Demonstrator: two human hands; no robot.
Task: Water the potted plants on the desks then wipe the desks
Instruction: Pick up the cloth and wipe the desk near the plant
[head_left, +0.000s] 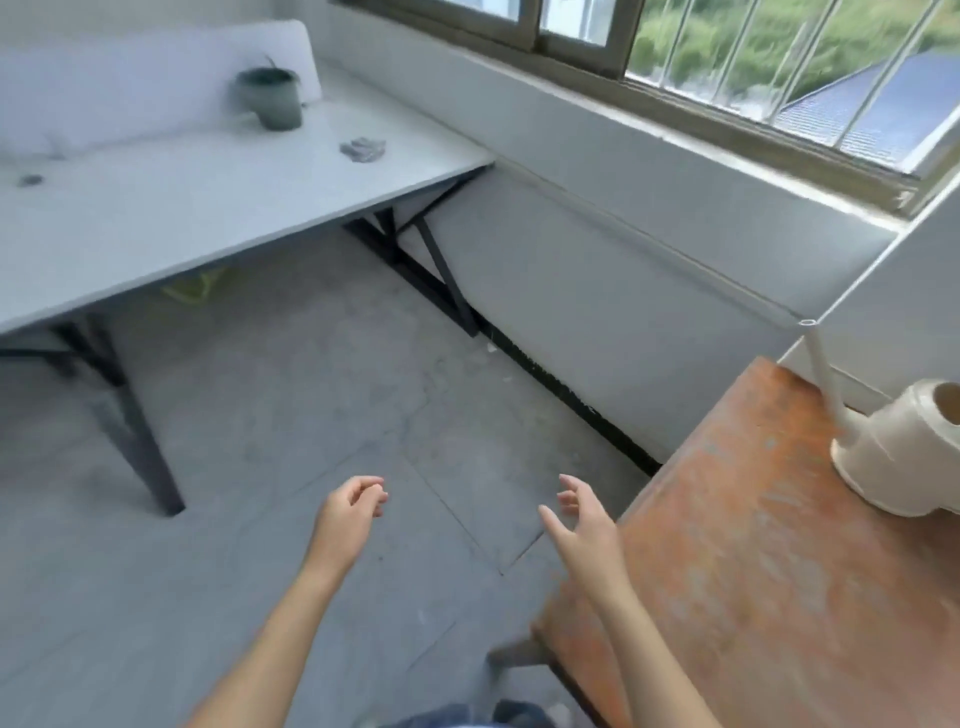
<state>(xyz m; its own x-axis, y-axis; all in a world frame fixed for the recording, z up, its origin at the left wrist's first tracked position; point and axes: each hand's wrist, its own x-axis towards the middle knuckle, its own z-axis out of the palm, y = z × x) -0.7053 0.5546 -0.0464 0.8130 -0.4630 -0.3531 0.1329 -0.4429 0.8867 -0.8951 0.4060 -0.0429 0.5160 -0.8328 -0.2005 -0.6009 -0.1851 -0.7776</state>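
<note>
You have one potted plant (270, 98) and one grey cloth (363, 149) on the white desk (208, 218) at upper left, one watering can (898, 457) on the rusty table (753, 545) at right, and at lower centre your left hand (350, 512) and right hand (582, 525) hang loosely curled, holding nothing.

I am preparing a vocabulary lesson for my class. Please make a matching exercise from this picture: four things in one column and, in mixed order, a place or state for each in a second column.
Things
1. watering can
2. plant pot
3. cloth
4. left hand

Places or states
A. standing by the back panel of the white desk
B. holding nothing, above the floor
C. on the orange table
D. crumpled on the desk top, away from the panel

Pairs: 1-C, 2-A, 3-D, 4-B
</note>
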